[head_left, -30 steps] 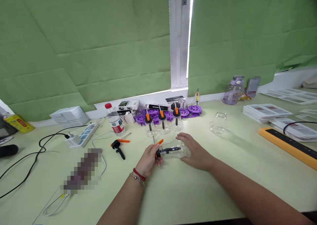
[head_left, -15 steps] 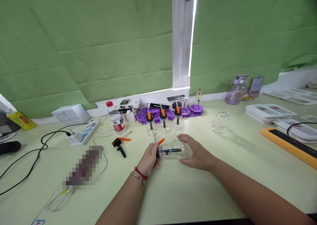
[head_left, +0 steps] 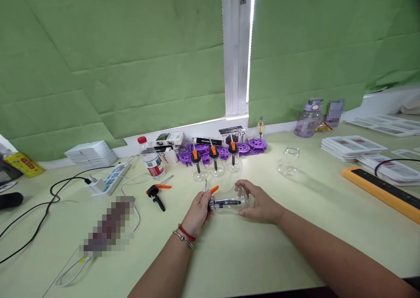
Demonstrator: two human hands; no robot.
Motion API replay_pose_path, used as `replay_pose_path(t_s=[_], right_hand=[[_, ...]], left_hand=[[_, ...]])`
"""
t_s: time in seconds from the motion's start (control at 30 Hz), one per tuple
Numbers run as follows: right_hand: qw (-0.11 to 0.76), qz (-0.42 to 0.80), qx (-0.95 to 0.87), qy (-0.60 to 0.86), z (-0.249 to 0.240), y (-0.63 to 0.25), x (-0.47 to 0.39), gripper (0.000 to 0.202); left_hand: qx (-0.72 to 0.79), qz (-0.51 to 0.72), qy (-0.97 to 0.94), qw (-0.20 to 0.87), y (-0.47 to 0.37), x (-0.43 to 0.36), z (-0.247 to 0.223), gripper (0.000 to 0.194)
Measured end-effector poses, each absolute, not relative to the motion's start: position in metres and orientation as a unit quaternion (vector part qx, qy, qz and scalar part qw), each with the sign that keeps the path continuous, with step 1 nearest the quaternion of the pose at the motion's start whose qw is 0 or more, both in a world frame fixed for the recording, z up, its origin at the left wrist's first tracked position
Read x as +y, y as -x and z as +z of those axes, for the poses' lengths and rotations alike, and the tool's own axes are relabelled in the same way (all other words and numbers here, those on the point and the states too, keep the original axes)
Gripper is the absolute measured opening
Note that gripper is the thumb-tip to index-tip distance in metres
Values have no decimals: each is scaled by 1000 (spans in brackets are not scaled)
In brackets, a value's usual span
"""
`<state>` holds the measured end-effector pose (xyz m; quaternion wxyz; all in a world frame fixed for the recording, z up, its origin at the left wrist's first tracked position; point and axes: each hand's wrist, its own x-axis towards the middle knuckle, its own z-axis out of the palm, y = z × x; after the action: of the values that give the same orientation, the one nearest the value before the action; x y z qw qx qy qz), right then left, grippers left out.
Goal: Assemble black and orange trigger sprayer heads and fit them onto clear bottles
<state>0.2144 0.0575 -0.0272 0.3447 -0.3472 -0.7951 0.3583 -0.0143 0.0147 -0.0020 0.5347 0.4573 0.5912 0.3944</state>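
Nearest in the middle of the counter, the clear bottle lies tipped sideways, neck toward nine o'clock and base toward three, with the black tube inside. The left hand is clamped around the black collar at its neck; the right hand cups the base between thumb and fingers. The orange lever points toward one o'clock, best left free of squeezing. To seat or turn the collar well, I'd brace the base lightly, line both wrists up along the bottle, and avoid levering on the thin tube. The loose dispenser sits at nine o'clock, the topless bottle at two, three fitted bottles at twelve, all outside the elbows' path.
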Motion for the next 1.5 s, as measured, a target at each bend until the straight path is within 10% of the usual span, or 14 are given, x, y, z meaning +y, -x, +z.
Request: replay_pose_path(t_s=[0.33,0.67,1.5], right_hand=[[339,516,-707,347,-35,-204,62,44],[344,588,-684,261,-23,-213,60,78],[311,592,-677,306,-29,-207,60,62]], left_hand=[[592,411,-456,522,9,15,-3,45],[599,432,-425,524,17,19,-6,44],[617,459,-388,508,15,17,-5,37]])
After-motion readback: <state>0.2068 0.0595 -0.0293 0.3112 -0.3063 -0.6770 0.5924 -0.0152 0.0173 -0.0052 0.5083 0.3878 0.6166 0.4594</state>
